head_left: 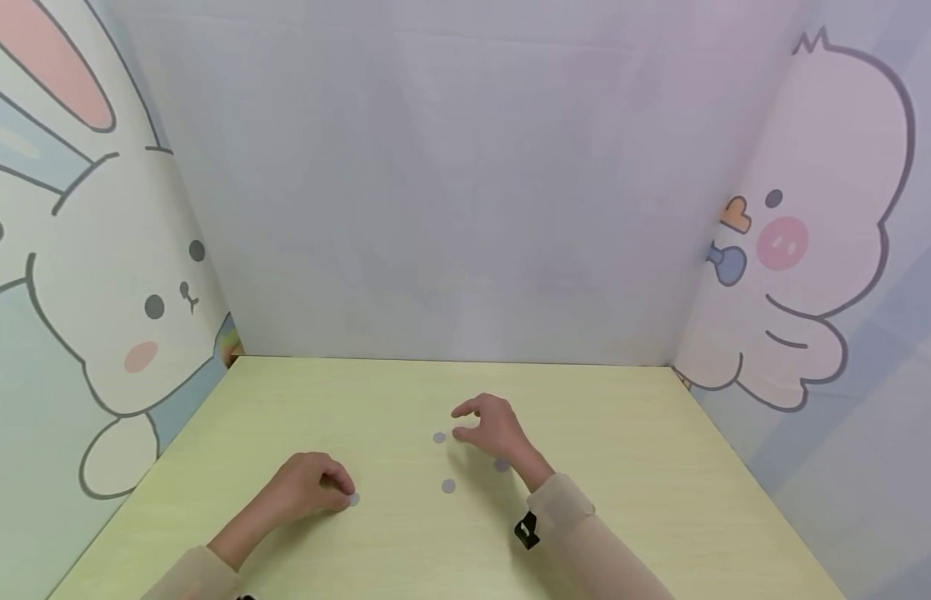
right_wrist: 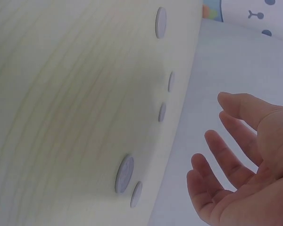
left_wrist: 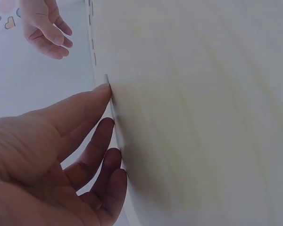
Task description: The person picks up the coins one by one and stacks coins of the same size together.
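Observation:
Several small round grey coins lie flat on the pale yellow table (head_left: 390, 542). My left hand (head_left: 307, 487) reaches down at the left, fingers bent, thumb and fingertips low at the tabletop. One coin (head_left: 354, 499) is right at its fingertips; in the left wrist view the thumb tip touches the thin edge of this coin (left_wrist: 107, 79). My right hand (head_left: 491, 425) hovers over the table, fingers loosely bent and apart, holding nothing. Near it lie a coin (head_left: 439, 437) left of the fingertips, a coin (head_left: 448, 486) closer to me, and a coin (head_left: 502, 465) partly behind the wrist.
A pale cloth wall (head_left: 450, 192) rises behind the table's far edge. Side panels carry a cartoon rabbit (head_left: 127, 283) at left and a cartoon chick (head_left: 825, 183) at right. A black device (head_left: 527, 530) sits at the right cuff.

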Available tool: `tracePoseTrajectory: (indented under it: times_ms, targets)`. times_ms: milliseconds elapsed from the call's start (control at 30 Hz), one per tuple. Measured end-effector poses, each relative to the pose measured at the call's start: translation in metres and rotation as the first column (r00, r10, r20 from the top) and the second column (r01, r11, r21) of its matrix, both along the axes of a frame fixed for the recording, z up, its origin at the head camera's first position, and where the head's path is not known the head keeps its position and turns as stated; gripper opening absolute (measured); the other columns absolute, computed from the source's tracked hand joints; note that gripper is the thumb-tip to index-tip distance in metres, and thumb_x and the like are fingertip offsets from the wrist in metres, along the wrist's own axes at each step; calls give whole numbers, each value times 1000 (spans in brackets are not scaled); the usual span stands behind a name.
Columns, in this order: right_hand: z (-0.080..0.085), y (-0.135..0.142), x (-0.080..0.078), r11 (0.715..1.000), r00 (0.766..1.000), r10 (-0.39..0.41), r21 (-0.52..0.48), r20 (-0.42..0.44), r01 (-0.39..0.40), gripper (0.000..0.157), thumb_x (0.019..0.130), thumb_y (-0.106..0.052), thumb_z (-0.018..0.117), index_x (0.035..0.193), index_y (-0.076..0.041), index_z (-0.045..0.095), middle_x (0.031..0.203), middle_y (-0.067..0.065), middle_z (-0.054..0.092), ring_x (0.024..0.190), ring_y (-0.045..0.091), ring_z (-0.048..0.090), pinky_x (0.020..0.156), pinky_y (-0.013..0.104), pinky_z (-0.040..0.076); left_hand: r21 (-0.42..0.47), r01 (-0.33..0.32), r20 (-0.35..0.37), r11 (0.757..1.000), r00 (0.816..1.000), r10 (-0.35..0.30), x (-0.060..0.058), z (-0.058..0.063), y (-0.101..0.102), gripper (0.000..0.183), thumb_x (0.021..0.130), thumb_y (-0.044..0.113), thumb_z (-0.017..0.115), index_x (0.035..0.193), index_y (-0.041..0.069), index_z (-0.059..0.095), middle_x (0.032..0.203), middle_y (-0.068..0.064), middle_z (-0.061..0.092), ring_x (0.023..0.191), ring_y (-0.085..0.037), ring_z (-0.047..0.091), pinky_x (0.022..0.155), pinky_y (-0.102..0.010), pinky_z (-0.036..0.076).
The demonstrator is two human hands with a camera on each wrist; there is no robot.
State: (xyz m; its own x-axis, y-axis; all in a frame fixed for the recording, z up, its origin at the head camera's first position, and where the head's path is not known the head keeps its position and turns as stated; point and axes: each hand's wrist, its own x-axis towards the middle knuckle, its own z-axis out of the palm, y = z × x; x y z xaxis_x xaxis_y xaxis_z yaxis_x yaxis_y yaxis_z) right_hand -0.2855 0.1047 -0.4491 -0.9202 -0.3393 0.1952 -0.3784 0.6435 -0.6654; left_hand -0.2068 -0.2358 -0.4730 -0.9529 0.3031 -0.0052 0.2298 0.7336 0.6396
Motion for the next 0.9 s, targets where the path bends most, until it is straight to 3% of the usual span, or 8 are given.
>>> tracePoseTrajectory:
  times_ms: [667, 900]
  targets:
    - [-8, 4, -8, 994, 1000, -7, 105, 3, 7, 25, 89, -14, 85, 112, -6, 82, 113, 10, 75, 108, 35, 66, 89, 48, 54, 12, 23, -15, 1000, 1000, -22, 2, 2, 0, 13, 84, 23, 92, 88, 21, 79, 89, 10, 70, 84, -12, 58, 75, -29, 49]
    - [-12, 6, -12, 988, 1000, -23, 153, 14, 20, 22, 87, -12, 86, 109, -8, 83, 112, 9, 77, 115, 35, 68, 100, 51, 53, 5, 10, -13, 1000, 1000, -10, 2, 2, 1, 13, 83, 22, 92, 86, 23, 79, 88, 9, 70, 83, -13, 57, 74, -30, 49]
